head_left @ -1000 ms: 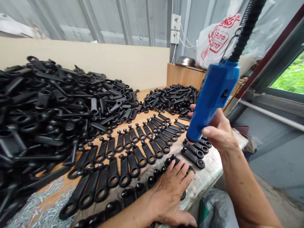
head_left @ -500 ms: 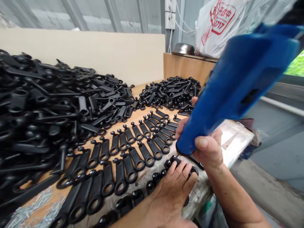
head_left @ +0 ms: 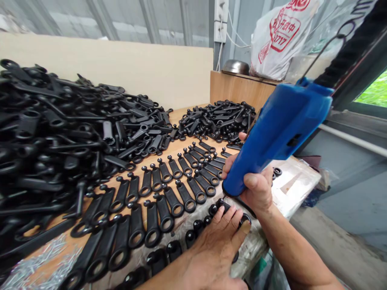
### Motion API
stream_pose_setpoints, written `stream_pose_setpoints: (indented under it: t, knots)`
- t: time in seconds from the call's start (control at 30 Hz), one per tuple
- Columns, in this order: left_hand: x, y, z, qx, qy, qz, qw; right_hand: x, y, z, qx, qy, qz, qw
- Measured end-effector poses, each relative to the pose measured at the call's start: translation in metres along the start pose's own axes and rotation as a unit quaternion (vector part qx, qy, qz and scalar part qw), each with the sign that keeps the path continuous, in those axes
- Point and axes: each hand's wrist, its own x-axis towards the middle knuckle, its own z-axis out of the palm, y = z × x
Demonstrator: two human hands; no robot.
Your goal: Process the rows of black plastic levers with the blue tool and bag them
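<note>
My right hand (head_left: 258, 188) is wrapped round the lower part of a blue electric screwdriver (head_left: 269, 125), which leans with its top to the right. Its lower end points at the row of black plastic levers near my left fingertips; the bit itself is not clearly visible. My left hand (head_left: 216, 241) lies flat, fingers stretched over one black lever (head_left: 225, 204) with a ball end and a ring end. Part of that lever is hidden beneath the fingers. More black levers (head_left: 171, 201) lie side by side in slanting rows to the left.
A large heap of black levers (head_left: 69, 129) fills the left; a smaller heap (head_left: 217, 119) lies farther back. Loose screws (head_left: 45, 262) are at lower left. A hook and spring (head_left: 344, 30) reach the screwdriver's top. Behind stand a metal bowl (head_left: 236, 66) and white plastic bag (head_left: 279, 38).
The screwdriver's upper end has swung down and left in view, so its hook and spring now show. My left hand stays on the lever. The view has shifted slightly.
</note>
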Motion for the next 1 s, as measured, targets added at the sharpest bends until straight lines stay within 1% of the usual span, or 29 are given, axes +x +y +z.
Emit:
stream_pose_setpoints:
  t: [0.1,0.43,0.5,0.7,0.87,0.93,1.0]
  knots:
    - [-0.001,-0.002,0.002,-0.009,0.011,-0.001,1.0,0.0,0.001,-0.001,-0.001,0.001,0.004,1.0]
    - [-0.001,-0.001,0.002,-0.018,0.01,-0.01,1.0,0.003,0.001,0.005,-0.023,-0.022,-0.001,0.999]
    - [-0.001,0.0,0.003,-0.019,0.008,-0.012,1.0,0.003,0.0,0.006,-0.039,-0.019,0.005,0.999]
    - [0.001,0.001,0.004,-0.025,0.021,-0.012,0.999,0.001,0.0,0.008,-0.089,-0.048,0.011,0.995]
    - [0.002,0.005,0.0,-0.04,0.015,-0.017,0.999,-0.002,0.001,0.012,-0.124,-0.032,0.013,0.992]
    - [0.002,0.007,-0.002,-0.044,0.015,-0.022,0.999,-0.003,0.002,0.013,-0.141,-0.044,0.014,0.989]
    - [0.003,0.008,-0.003,-0.045,0.021,-0.026,0.998,-0.004,0.002,0.013,-0.161,-0.082,0.011,0.984]
